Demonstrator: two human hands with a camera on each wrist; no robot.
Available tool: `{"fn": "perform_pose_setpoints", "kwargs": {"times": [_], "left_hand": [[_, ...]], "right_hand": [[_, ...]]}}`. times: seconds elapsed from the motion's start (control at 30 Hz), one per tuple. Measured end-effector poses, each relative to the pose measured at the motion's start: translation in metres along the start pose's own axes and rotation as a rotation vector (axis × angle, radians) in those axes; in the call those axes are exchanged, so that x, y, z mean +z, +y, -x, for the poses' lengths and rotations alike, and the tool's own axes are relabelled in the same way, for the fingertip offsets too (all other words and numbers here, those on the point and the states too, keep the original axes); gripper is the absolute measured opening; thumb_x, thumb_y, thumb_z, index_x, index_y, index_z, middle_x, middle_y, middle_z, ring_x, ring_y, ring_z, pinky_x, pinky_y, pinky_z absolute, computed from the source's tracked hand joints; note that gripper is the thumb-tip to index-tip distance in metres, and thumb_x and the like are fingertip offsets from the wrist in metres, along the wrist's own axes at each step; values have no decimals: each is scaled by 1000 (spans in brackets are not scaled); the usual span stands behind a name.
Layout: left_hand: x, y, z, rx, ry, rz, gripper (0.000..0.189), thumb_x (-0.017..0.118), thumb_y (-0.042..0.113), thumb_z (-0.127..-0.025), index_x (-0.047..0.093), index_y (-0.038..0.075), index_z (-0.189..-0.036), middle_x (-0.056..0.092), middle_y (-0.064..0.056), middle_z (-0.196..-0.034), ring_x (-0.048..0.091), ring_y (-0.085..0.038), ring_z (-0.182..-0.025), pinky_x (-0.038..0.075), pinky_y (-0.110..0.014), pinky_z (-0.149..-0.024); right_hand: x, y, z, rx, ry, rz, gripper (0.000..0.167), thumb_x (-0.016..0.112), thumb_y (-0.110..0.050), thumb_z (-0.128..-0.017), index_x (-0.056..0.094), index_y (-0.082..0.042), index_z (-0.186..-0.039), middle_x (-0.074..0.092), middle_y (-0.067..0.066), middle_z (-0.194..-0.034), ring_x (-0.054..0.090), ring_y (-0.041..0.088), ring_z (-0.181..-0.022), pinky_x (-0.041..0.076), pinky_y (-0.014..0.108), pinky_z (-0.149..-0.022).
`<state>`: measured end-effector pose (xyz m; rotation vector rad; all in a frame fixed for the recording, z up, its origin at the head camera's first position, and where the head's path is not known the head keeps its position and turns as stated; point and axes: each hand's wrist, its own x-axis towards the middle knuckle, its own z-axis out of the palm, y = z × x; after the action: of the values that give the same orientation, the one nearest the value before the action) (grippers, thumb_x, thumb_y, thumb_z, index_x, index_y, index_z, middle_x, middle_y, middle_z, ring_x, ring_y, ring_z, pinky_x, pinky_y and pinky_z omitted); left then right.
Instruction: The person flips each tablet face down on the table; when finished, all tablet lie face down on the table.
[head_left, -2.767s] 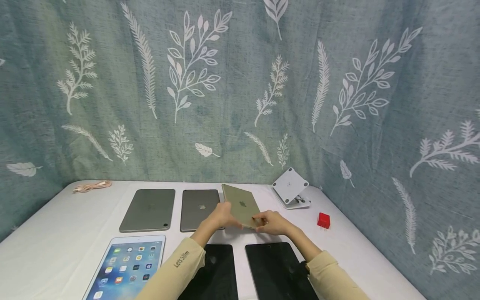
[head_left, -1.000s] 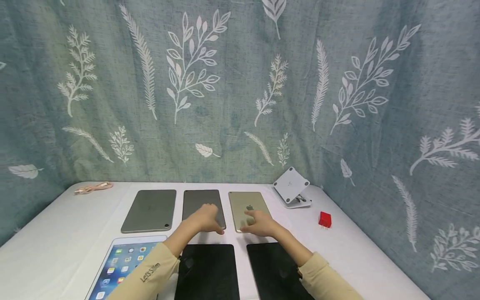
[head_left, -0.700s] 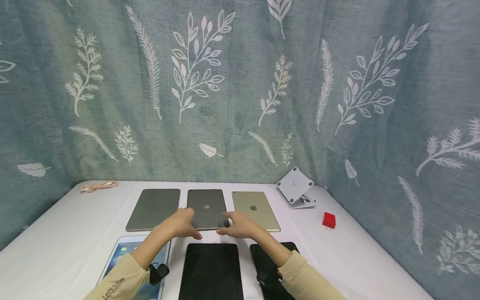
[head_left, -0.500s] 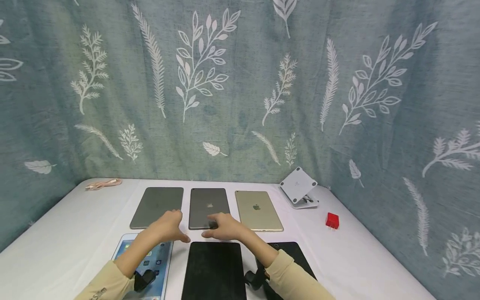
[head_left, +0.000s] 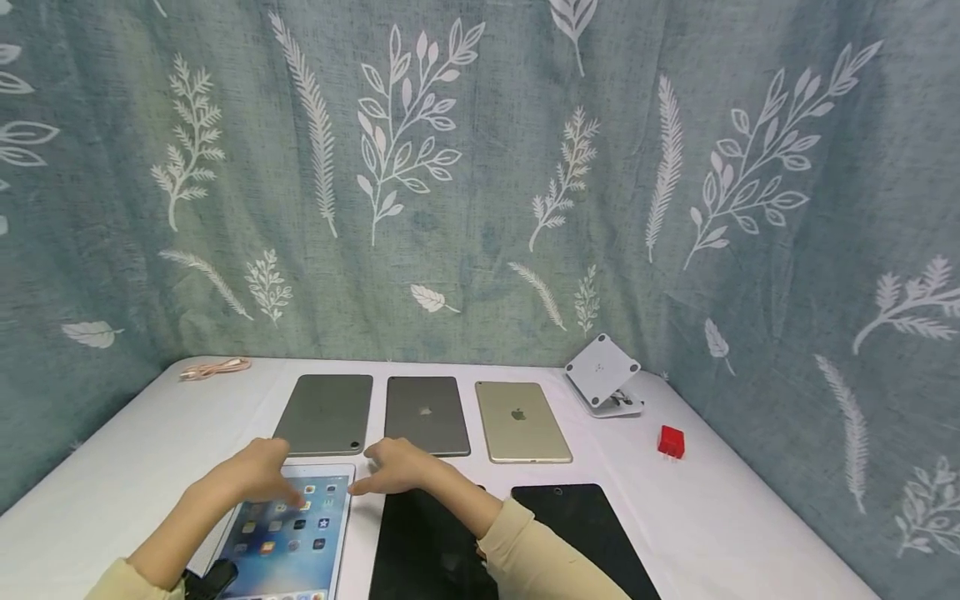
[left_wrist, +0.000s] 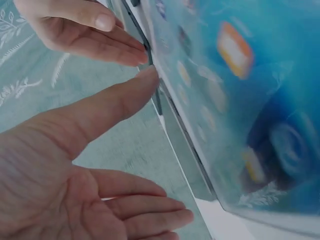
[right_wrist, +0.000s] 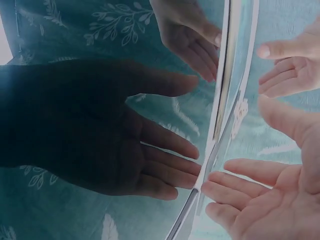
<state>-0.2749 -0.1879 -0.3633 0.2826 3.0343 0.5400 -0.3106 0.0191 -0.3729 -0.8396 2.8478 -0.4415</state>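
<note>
Likely a reach-to-grasp step: empty left hand (head_left: 258, 472) and right hand (head_left: 401, 467), thumbs wide, hover by the far corners of the white-framed rectangular glass-fronted tablet (head_left: 296, 567), toward the white table (head_left: 112, 475)'s left edge, next move probably needing an edge grip.

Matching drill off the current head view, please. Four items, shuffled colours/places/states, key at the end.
Items
1. white tablet
2. gold tablet
3. cable
4. plug

Descriptions
A. near the table's far left corner
B. red
C. lit, showing app icons
D. lying face down

Pairs
1-C
2-D
3-A
4-B
</note>
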Motion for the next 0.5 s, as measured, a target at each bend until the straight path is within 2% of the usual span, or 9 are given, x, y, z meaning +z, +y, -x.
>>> {"fn": "perform_pose_setpoints", "kwargs": {"times": [0.07,0.13,0.2,0.27,0.33,0.5], "left_hand": [[1,-4,3,-21,-21,-16,63,88,27,-63,57,-12,-101,64,-15,-88,63,-30,-80,55,-48,-74],[2,-6,4,-43,-46,-24,63,89,26,-62,57,-11,-102,65,-14,-88,64,-30,-81,55,-49,-76],[2,-8,5,-56,-78,-26,64,89,26,-62,57,-10,-103,64,-13,-89,63,-29,-82,54,-50,-77],[1,-10,6,-47,-108,-26,64,89,27,-63,57,-9,-105,65,-12,-90,63,-28,-82,54,-51,-78],[-1,-12,7,-34,-132,-23,63,88,27,-64,57,-9,-105,64,-10,-90,62,-26,-83,54,-51,-78],[-3,-15,9,-35,-150,-24,65,88,29,-64,57,-8,-106,65,-11,-92,62,-25,-84,53,-52,-80]], "right_hand": [[2,-6,-2,-1,-8,3,57,70,-41,-84,62,-2,-125,67,7,-120,63,19,-111,52,27,-87],[5,-11,-3,-11,-13,6,46,71,-39,-83,68,-1,-108,71,3,-96,66,13,-88,51,20,-71],[8,-15,-3,-21,-6,14,36,73,-36,-82,70,-3,-95,63,-3,-73,57,8,-65,43,17,-56],[12,-18,-3,-23,10,32,30,76,-33,-80,66,-6,-79,46,-5,-58,42,8,-53,33,18,-47],[13,-20,-3,-8,28,52,29,78,-32,-78,64,-7,-75,40,-6,-56,38,7,-51,31,18,-45],[16,-23,-4,8,42,36,27,79,-30,-76,68,-5,-82,44,-5,-59,40,7,-53,31,18,-47]]}}
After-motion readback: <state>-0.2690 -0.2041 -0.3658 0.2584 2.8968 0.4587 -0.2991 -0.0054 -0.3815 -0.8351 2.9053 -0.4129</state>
